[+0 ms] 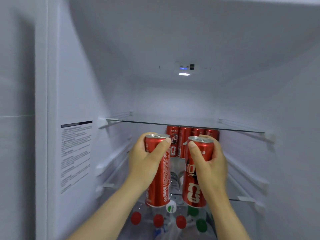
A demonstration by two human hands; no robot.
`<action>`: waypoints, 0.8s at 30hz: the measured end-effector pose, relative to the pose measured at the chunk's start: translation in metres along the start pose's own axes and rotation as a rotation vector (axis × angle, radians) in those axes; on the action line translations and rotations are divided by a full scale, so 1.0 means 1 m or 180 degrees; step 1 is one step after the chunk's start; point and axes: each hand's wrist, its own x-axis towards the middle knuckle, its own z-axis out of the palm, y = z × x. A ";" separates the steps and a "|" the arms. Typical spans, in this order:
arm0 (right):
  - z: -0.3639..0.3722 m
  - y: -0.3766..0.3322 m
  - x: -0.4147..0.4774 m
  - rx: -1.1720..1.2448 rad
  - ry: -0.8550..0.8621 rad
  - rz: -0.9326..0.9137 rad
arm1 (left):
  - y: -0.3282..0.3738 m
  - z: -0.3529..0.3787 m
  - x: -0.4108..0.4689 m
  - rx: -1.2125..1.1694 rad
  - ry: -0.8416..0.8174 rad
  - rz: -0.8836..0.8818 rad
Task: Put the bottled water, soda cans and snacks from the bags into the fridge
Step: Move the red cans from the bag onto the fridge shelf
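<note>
Just below the upper glass shelf [242, 129], an upright red soda can [160, 187] is gripped near its top by the left hand [147, 163], fingers and thumb curled round it. A second red can [193, 189] is gripped likewise by the right hand [211, 163]. Under that shelf, at the back, a row of red cans [184, 135] is seen, with capped water bottles [158, 220] lower still.

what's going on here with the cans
A person is stocking the fridge. The left hand grips the left can and the right hand grips the right can, both red soda cans held upright at the front of the middle compartment. A row of red cans already stands at the back there, just under the glass shelf. Bottles with red and green caps stand lower down.
</note>
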 end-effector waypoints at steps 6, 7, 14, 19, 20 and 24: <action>0.008 0.024 0.015 -0.0162 0.0087 -0.0002 | -0.021 0.007 0.017 -0.0027 -0.0083 0.0035; 0.009 0.027 0.016 -0.0189 0.0098 -0.0006 | -0.026 0.009 0.019 -0.0036 -0.0103 0.0034; 0.012 0.043 0.023 -0.0207 0.0102 -0.0096 | -0.048 0.021 0.031 -0.0036 -0.0367 0.0236; 0.010 0.055 0.032 -0.0293 0.0058 -0.0171 | -0.062 0.029 0.040 -0.0066 -0.0511 0.0289; 0.008 0.059 0.034 -0.0298 0.0046 -0.0166 | -0.066 0.030 0.042 -0.0072 -0.0573 0.0261; 0.002 0.075 0.037 -0.0543 -0.0133 0.0069 | -0.084 0.034 0.043 -0.0048 -0.0886 -0.0103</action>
